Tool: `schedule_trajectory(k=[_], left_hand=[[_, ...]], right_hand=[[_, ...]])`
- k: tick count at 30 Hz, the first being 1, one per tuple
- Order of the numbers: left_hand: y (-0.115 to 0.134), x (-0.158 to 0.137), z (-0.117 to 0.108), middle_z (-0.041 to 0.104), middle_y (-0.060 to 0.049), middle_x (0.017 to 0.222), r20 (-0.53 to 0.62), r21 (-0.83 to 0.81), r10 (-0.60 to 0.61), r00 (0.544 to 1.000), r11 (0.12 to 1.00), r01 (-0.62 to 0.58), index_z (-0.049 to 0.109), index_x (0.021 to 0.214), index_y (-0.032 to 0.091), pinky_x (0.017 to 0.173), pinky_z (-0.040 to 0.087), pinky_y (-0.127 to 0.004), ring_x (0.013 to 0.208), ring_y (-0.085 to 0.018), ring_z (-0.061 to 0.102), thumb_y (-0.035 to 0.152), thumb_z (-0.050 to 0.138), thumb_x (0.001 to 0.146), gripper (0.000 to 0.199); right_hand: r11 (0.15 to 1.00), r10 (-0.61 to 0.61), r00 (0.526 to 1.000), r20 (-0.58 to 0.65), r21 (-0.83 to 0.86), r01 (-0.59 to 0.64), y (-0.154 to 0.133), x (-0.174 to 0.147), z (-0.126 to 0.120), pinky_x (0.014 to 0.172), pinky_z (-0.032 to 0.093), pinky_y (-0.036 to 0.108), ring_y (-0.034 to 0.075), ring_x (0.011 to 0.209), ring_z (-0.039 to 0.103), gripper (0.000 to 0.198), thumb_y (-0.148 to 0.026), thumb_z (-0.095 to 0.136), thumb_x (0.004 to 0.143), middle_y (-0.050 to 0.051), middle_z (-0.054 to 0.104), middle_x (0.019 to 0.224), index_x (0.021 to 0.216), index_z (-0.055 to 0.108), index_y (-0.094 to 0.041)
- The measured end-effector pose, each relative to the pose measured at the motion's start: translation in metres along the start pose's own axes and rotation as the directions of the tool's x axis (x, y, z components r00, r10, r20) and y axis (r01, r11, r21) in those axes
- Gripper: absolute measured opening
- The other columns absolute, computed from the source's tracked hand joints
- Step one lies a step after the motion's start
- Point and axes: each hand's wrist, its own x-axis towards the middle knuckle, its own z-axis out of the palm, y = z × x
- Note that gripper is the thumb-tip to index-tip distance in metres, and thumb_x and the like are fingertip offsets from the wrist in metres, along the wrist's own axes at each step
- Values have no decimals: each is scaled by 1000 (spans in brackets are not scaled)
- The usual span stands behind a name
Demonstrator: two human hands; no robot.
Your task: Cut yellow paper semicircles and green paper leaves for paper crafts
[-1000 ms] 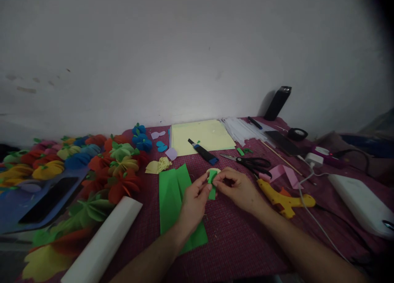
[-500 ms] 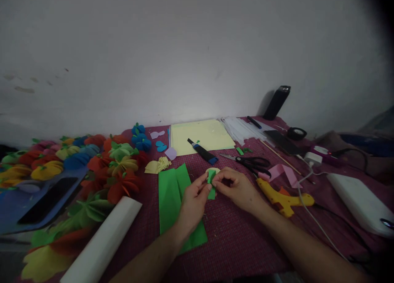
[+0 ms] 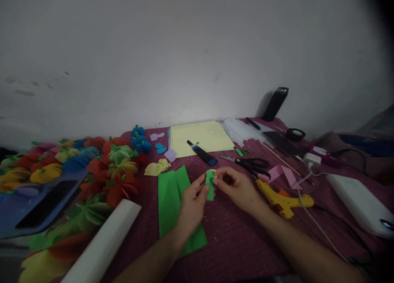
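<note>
A small strip of green paper is pinched between my two hands over the near middle of the table. My left hand grips its left side, thumb in front. My right hand has thumb and fingertips closed at the strip's upper right edge. A pale cream edge shows just behind the top of the strip; its shape is mostly hidden. Under my left wrist lies a larger folded green sheet. Beyond my hands rest a box cutter and black-handled scissors.
Colourful paper flowers crowd the left, beside a white roll and a phone. Cream sheets lie at the back. On the right are a yellow glue gun, a white cable, a white box and a black bottle.
The green strip now looks flatter and turned more toward me, its upper part more visible. My hands stay in nearly the same place, and the view has shifted slightly.
</note>
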Motion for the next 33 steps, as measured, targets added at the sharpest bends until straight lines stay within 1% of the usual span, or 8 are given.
schedule_trajectory(k=[2,4,7,10,14,17,24,33], left_hand=[[1,0,1,64,-8,111,-4,-28,-17,1000,999,17,54,120,19,87,44,-36,94,-20,61,28,55,81,40],[2,-1,1,64,-8,110,-16,-12,-14,1000,1000,13,54,120,20,87,44,-37,93,-21,61,28,54,82,40],[2,-1,1,62,-8,114,-26,35,32,999,999,-31,54,120,20,91,42,-37,100,-21,58,28,55,81,40],[1,-1,0,61,-8,116,-21,51,47,999,998,-46,53,122,20,92,41,-36,102,-21,57,27,55,81,41],[0,-2,1,61,-8,116,-8,70,35,999,997,-34,50,125,21,90,42,-35,98,-19,59,26,53,82,43],[2,-4,2,65,-8,109,-9,83,23,1000,996,-22,50,125,21,87,44,-35,92,-19,61,28,54,82,43],[3,-6,6,69,-9,94,12,6,-63,998,998,63,47,126,15,76,48,-32,81,-19,65,30,59,79,50],[1,-4,5,69,-10,95,-6,-87,-108,994,990,107,46,127,16,76,48,-34,82,-20,65,30,60,79,52]], right_hand=[[992,76,997,2,103,-76,1,1,-1,61,47,26,13,65,56,12,-28,58,77,-2,55,72,85,55,-20],[978,122,991,57,163,-130,0,2,-1,65,47,27,14,67,56,15,-29,61,74,-2,56,75,84,55,-20],[953,158,977,145,236,-189,-1,1,1,69,45,28,14,71,56,15,-26,65,69,-2,57,76,78,56,-19],[931,167,970,177,295,-214,-2,0,3,71,43,27,13,72,55,12,-26,66,68,-3,58,75,74,58,-19],[916,186,968,166,327,-232,-2,0,4,69,42,25,12,70,53,13,-28,66,68,-2,58,75,68,59,-17],[904,207,965,162,346,-252,-4,0,3,63,41,24,11,65,52,15,-30,67,68,-2,58,70,65,59,-17],[874,284,940,191,351,-335,-2,1,3,51,36,22,8,49,48,26,-36,61,74,-4,54,52,59,58,-15],[845,309,930,200,390,-365,-1,1,2,50,34,21,9,51,52,27,-34,55,77,0,61,56,61,60,-14]])
